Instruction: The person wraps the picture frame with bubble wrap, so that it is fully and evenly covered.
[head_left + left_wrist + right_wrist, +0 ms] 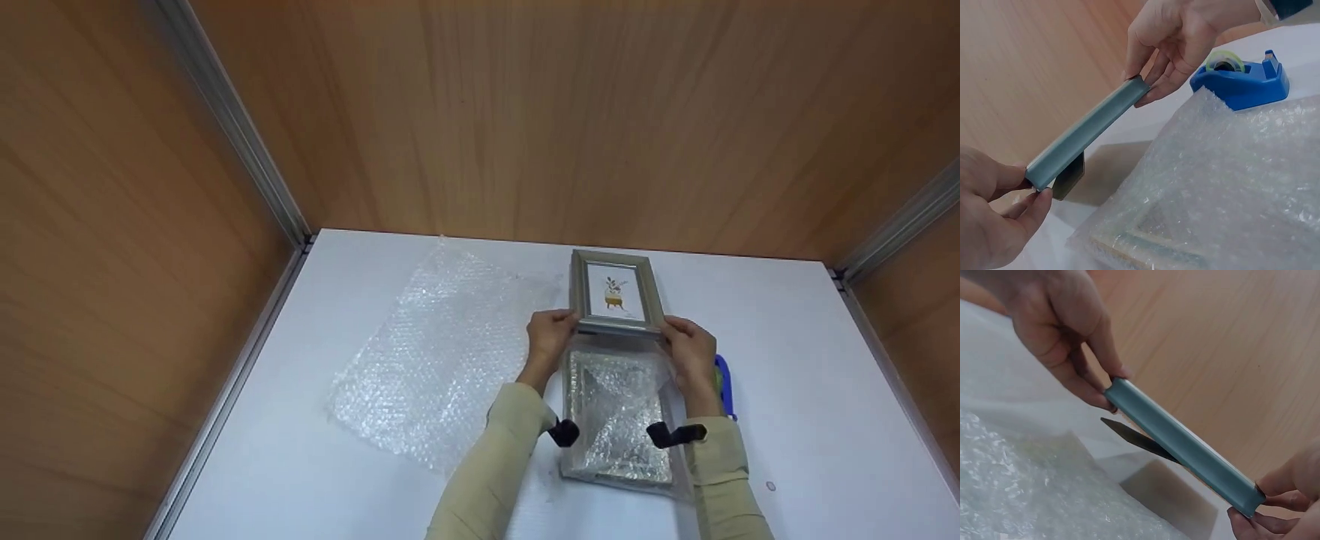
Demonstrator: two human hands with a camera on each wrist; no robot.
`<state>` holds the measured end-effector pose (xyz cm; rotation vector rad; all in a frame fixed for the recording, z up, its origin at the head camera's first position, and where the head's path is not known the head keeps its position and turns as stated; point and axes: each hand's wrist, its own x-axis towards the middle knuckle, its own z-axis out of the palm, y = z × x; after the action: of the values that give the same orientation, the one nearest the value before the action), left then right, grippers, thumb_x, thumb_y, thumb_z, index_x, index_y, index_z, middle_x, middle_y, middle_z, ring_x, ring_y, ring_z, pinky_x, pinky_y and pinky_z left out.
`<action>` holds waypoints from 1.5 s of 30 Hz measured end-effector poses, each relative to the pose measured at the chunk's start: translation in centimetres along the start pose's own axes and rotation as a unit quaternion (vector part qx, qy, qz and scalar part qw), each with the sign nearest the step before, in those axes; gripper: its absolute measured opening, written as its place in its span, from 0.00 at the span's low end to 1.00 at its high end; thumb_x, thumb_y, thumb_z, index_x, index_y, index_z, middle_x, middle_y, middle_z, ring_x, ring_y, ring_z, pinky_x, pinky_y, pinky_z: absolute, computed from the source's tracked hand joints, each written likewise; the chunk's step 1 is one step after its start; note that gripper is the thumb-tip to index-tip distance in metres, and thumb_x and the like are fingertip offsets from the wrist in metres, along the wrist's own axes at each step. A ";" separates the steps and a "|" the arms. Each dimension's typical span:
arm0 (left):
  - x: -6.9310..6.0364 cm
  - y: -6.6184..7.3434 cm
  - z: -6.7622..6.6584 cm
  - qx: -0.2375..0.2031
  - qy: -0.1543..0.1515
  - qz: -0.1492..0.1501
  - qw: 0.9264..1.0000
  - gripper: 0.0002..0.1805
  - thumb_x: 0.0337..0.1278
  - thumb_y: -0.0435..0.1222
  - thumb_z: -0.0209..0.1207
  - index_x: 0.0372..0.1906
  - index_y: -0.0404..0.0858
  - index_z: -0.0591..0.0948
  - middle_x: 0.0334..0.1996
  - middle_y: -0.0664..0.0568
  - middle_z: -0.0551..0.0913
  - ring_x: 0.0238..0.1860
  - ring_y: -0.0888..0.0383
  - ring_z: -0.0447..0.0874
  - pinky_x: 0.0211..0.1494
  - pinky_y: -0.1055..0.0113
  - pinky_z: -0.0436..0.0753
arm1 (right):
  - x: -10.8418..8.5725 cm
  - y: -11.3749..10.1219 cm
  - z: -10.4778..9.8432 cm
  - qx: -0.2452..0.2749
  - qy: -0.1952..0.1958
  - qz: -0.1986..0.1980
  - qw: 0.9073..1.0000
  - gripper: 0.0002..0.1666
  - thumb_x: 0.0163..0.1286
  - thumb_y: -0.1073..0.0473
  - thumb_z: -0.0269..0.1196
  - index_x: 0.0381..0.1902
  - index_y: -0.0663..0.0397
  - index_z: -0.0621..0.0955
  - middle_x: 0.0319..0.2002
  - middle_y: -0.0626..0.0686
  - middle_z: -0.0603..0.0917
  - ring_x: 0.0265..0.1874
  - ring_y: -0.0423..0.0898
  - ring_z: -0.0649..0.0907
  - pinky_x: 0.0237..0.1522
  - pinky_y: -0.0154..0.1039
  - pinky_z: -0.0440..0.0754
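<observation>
A small picture frame (654, 292) with a plant print is held level between both hands near the back of the table. My left hand (550, 339) pinches its near left corner, thumb on top. At the near right corner my right hand (688, 351) pinches it the same way. In both wrist views the frame's edge (1092, 132) shows side-on, with a dark stand flap (1140, 441) hanging out below it. Just in front, under the forearms, lies another frame wrapped in bubble wrap (619, 420).
A loose sheet of bubble wrap (442, 352) is spread on the white table (262, 450) at the left. Right of the wrapped frame stands a blue tape dispenser (1247, 84), mostly behind the right arm in the head view. A wooden wall (487, 127) rises at the back.
</observation>
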<state>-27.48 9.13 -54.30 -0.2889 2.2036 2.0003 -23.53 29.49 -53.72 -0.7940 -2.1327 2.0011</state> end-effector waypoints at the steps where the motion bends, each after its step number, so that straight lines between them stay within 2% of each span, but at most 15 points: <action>1: -0.1 0.0 -0.1 -0.001 0.000 0.002 1.000 0.12 0.60 0.37 0.61 0.44 0.34 0.85 0.37 0.48 0.88 0.38 0.59 0.86 0.42 0.69 0.85 | -0.2 0.0 0.1 0.003 0.000 -0.003 1.000 0.23 0.70 0.62 0.58 0.60 0.67 0.74 0.42 0.50 0.80 0.36 0.32 0.81 0.46 0.26 0.82; 11: -1.3 0.5 -1.7 -0.037 0.008 0.019 0.999 0.13 0.60 0.36 0.61 0.45 0.33 0.85 0.40 0.47 0.88 0.41 0.58 0.87 0.46 0.70 0.84 | -2.3 -0.4 1.1 0.019 0.001 -0.023 1.000 0.23 0.71 0.59 0.57 0.62 0.61 0.74 0.58 0.59 0.76 0.46 0.37 0.83 0.54 0.30 0.79; 15: -1.8 0.8 -2.6 -0.052 0.009 0.026 0.998 0.13 0.60 0.36 0.61 0.45 0.33 0.85 0.40 0.47 0.87 0.42 0.58 0.87 0.47 0.71 0.84 | -2.9 -0.8 1.8 0.027 0.003 -0.039 0.999 0.22 0.71 0.59 0.57 0.61 0.60 0.75 0.58 0.59 0.76 0.48 0.38 0.83 0.54 0.29 0.79; 21: -2.5 0.6 -4.2 -0.059 0.016 0.043 0.997 0.13 0.61 0.34 0.60 0.48 0.32 0.84 0.46 0.45 0.86 0.45 0.57 0.87 0.49 0.71 0.84 | -3.6 -0.6 3.3 0.043 0.005 -0.060 0.997 0.22 0.71 0.61 0.58 0.60 0.61 0.76 0.59 0.60 0.77 0.51 0.41 0.82 0.52 0.28 0.80; 29: -3.6 -0.3 -6.5 -0.049 0.038 0.040 0.997 0.15 0.62 0.38 0.59 0.50 0.35 0.83 0.46 0.46 0.86 0.46 0.57 0.87 0.52 0.66 0.83 | -4.9 -0.4 5.1 0.026 -0.022 -0.069 0.997 0.22 0.72 0.59 0.57 0.62 0.58 0.75 0.60 0.59 0.76 0.59 0.48 0.79 0.54 0.28 0.79; 40: -5.1 -2.1 -9.7 -0.050 0.081 0.057 0.994 0.14 0.63 0.37 0.58 0.49 0.35 0.83 0.46 0.44 0.86 0.47 0.54 0.86 0.52 0.66 0.84 | -6.3 0.3 7.9 0.017 -0.063 -0.078 0.995 0.22 0.72 0.59 0.57 0.62 0.58 0.75 0.60 0.58 0.77 0.59 0.49 0.78 0.52 0.25 0.79; 45: -5.9 -3.1 -11.2 -0.067 0.107 0.044 0.991 0.14 0.62 0.37 0.59 0.48 0.34 0.84 0.47 0.42 0.85 0.49 0.52 0.85 0.51 0.67 0.84 | -7.1 0.8 9.4 0.018 -0.081 -0.085 0.993 0.22 0.72 0.58 0.57 0.61 0.58 0.75 0.60 0.58 0.77 0.58 0.50 0.79 0.52 0.26 0.79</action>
<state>-20.81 -2.04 -54.79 -0.4501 2.2419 2.2680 -21.16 17.96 -53.79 -0.4400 -2.1585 2.0705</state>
